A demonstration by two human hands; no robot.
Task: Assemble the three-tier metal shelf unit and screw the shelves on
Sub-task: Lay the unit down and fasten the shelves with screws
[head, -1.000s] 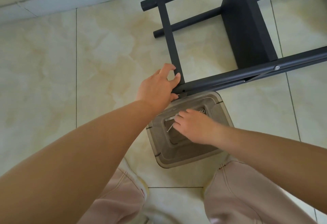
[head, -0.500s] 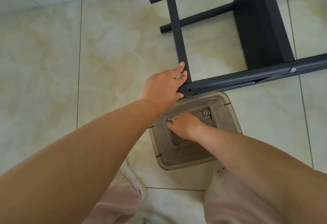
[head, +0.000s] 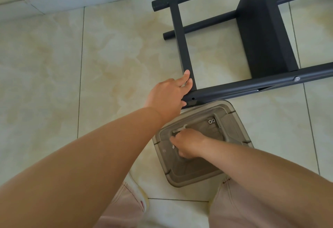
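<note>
Shelving in black metal [head: 255, 29] is lying on its side on the tiled floor [head: 54, 83], occupying the upper right of the head view, with one dark shelf panel [head: 264, 34] already seated between the tubular posts. The near post [head: 252, 85] is running across the frame, and a fitted bolt head [head: 296, 79] is showing on it towards the right, while an open screw hole [head: 193, 98] is waiting at its left end. That corner is being steadied by the left hand [head: 167, 99], whose fingers are lying nearly straight against the flat crossbar [head: 182, 42], probably so that the frame is not being allowed to roll or shift while a fastener is fetched.

Just below the post, a smoky translucent plastic tray [head: 239, 125] is being used to hold the hardware, placed within easy reach of the joint. Two small nuts [head: 211, 121] are sitting in its far corner. The right hand [head: 189, 144] is being lowered into the tray with fingers curled inwards around a pale, slim metal piece [head: 178, 129]; whether it is actually being pinched cannot be told. A small screw-like item [head: 173, 146] is lying beside the knuckles.

Pink-trousered knees [head: 234, 206] are showing at the bottom edge.
</note>
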